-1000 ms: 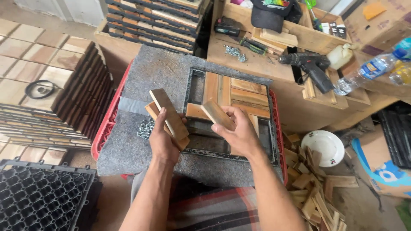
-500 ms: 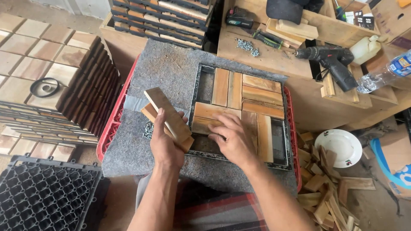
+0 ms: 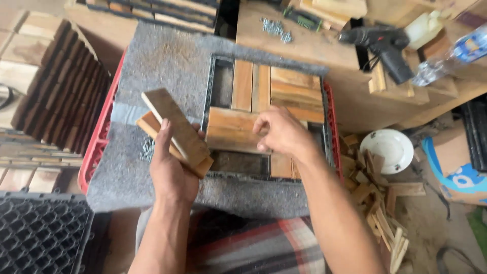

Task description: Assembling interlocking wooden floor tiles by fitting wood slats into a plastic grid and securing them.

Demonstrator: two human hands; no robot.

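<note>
My left hand [image 3: 170, 170] grips a small stack of wooden slats [image 3: 175, 133], held tilted over the grey felt pad [image 3: 152, 66]. My right hand [image 3: 281, 133] rests fingers-down on a wooden slat [image 3: 231, 133] lying in the black plastic tile frame [image 3: 209, 91]. Several other slats [image 3: 284, 91] lie fitted in the frame's upper part; gaps remain at upper left and lower left. The frame sits on the felt pad, which covers a red crate [image 3: 101, 147].
Stacks of finished wooden tiles [image 3: 56, 86] stand at left; a black grid base [image 3: 40, 236] lies lower left. A black power drill [image 3: 385, 43], loose screws [image 3: 276, 28] and a plastic bottle [image 3: 451, 56] lie on the bench at the back. A white bowl [image 3: 390, 149] and wood offcuts [image 3: 378, 203] sit at right.
My right hand has brought a slat down from the air and laid it into the frame. The left hand keeps its stack. The camera has moved closer.
</note>
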